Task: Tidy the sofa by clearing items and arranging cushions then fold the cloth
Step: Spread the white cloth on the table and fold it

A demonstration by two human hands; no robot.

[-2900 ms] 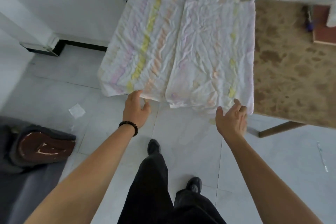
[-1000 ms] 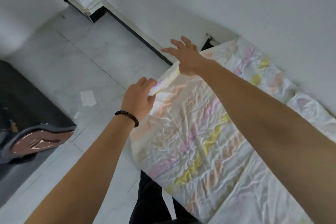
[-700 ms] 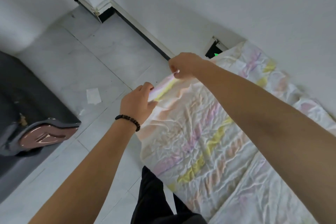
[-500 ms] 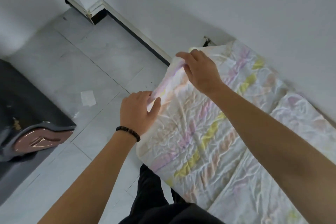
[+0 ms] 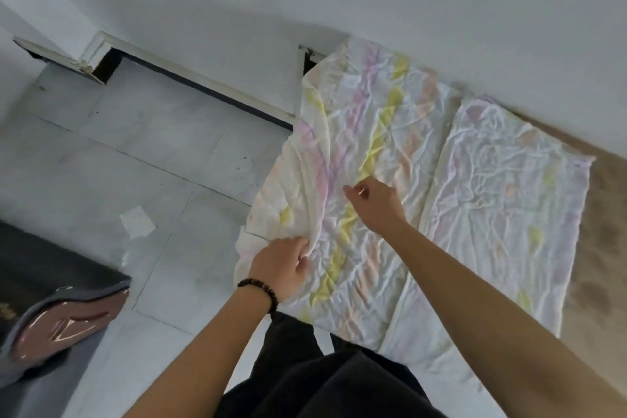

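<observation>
The crumpled white cloth with pastel pink, yellow and orange stripes (image 5: 424, 180) lies spread over the left end of the mottled brown bench (image 5: 607, 231), its far edge against the white wall. Its stripes run from the wall toward me, slanting near-left in my view, and a straight crease runs parallel to them through the middle. The spread looks slightly longer left to right, along the wall, than far to near, though the wide lens makes me unsure. The whole surface is heavily wrinkled. Its left margin droops off the bench end, and a raised ridge of fabric runs along that side.

My left hand (image 5: 283, 268) pinches the near end of that ridge, fingers curled round bunched fabric, with a black beaded bracelet (image 5: 259, 287) on the wrist. My right hand (image 5: 376, 204) sits farther in, on the yellow stripe, thumb and fingertips nipping the cloth.

Black trousers (image 5: 332, 383) show below my arms. To the left are the pale grey floor tiles (image 5: 135, 163) with a small white paper scrap (image 5: 137, 221), and at the near-left corner a glossy reddish-brown object (image 5: 64, 319).
</observation>
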